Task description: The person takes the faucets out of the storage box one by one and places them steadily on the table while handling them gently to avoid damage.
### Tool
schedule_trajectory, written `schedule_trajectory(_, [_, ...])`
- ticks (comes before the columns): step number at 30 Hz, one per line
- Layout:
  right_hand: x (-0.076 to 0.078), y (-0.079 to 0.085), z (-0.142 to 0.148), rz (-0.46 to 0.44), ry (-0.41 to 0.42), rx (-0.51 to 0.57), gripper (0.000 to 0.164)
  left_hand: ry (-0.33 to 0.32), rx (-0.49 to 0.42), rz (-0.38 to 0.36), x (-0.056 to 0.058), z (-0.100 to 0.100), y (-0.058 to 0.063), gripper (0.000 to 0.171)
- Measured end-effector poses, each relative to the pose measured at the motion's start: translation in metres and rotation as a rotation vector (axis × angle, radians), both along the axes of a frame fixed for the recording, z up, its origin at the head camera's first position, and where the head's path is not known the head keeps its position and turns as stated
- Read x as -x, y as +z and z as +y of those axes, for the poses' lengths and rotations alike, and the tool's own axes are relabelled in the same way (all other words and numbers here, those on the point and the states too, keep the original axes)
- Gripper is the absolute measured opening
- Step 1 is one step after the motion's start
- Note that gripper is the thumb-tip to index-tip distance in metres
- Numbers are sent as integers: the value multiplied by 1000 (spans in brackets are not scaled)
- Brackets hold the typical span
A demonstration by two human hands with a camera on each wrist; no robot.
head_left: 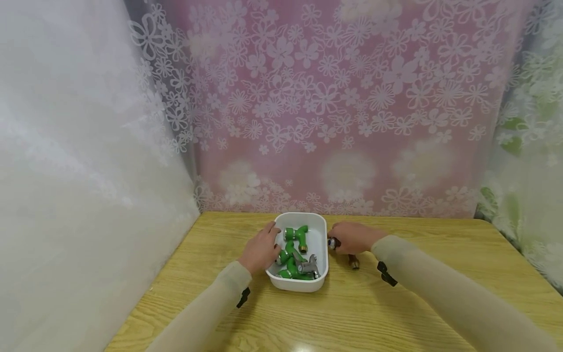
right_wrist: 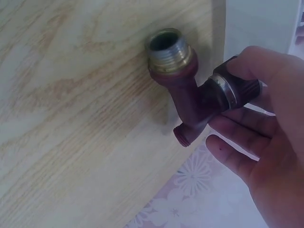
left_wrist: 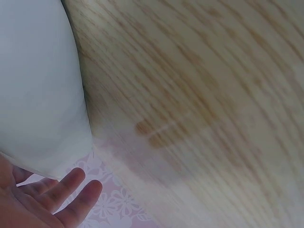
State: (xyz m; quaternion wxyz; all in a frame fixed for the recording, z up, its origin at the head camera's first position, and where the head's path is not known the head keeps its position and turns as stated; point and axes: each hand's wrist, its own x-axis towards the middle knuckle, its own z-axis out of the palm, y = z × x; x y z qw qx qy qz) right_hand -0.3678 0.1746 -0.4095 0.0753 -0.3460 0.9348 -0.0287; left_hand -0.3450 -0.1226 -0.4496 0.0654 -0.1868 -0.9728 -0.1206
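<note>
My right hand (head_left: 354, 237) pinches the dark handle of a maroon plastic tap (right_wrist: 190, 97) with a threaded metal end, just right of a white tub (head_left: 299, 287). In the right wrist view the tap's threaded end points up and its small spout down, above the table. My left hand (head_left: 259, 249) rests at the tub's left rim; in the left wrist view its fingers (left_wrist: 83, 202) are loosely extended beside the rim. Inside the tub lie green taps (head_left: 302, 237) with metal collars and a grey metal tap (head_left: 308, 266).
The tub stands on a yellow wood-grain table (head_left: 360, 313). Behind the table hangs a pink flowered curtain (head_left: 316, 122). A pale sheet (head_left: 88, 146) hangs along the left and a leafy curtain (head_left: 528, 156) on the right.
</note>
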Motion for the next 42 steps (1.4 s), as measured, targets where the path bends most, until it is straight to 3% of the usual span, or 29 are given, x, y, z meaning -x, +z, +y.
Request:
schedule_trajectory(12, [1,-12,-3,-11,-13,27,10,-6,-4,15,0,-1,0,44])
schedule_trajectory(20, [-1,-16,2,72,29,16,26,0,9,5,-1,-1,0,44])
schedule_trajectory(25, [-5,-18,9,122,5,-4,31,5,5,-9,-3,0,3,45])
schedule_trajectory(34, [-10,-24,14,130,-26,36,24,9,27,-2,-1,0,0,45])
schedule_trajectory(42, [-6,-30,14,112,-48,54,14,13,9,-2,0,1,-2,45])
